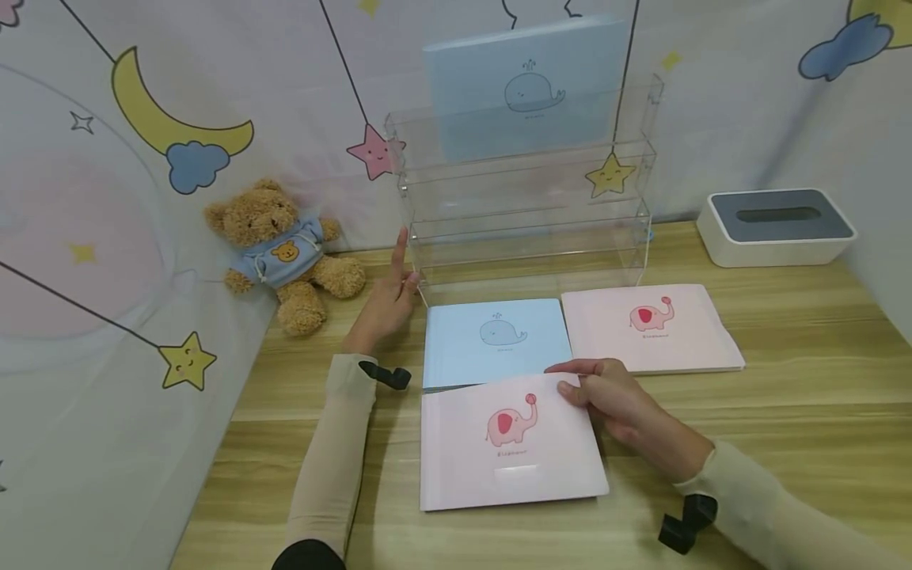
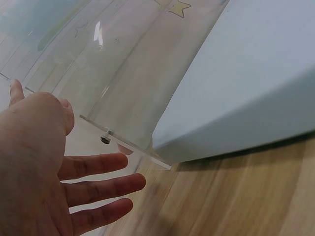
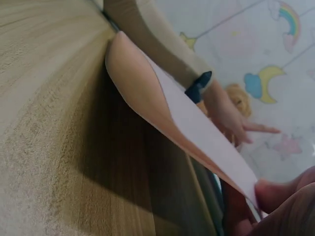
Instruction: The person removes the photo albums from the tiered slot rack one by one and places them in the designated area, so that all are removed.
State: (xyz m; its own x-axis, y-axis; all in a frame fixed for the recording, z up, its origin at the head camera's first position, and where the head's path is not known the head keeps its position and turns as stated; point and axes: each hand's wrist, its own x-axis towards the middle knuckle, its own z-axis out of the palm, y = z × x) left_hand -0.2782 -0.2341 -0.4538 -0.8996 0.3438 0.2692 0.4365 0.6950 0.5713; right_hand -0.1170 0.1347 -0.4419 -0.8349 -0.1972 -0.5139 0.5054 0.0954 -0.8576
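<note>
My right hand (image 1: pixel 630 412) pinches the upper right corner of a pink booklet (image 1: pixel 456 467) with an elephant drawing, thumb on its cover. Seen from the right wrist, this booklet (image 3: pixel 197 123) is tilted above the wood, its pages slightly parted. My left hand (image 1: pixel 388 305) is beside the lower left end of a clear acrylic rack (image 1: pixel 527 265). In the left wrist view several fingers (image 2: pixel 106 189) extend past the rack's side edge; contact is hard to tell. A blue whale booklet (image 1: pixel 463 340) and another pink elephant booklet (image 1: pixel 684 348) lie before the rack.
Another blue whale booklet (image 1: pixel 470 87) stands upright in the rack's top tier. A teddy bear (image 1: pixel 285 253) in a blue top sits at the left. On the right stands a white tissue box (image 1: pixel 769 249) with a grey lid. A patterned cloth hangs behind the wooden table (image 1: pixel 805 443).
</note>
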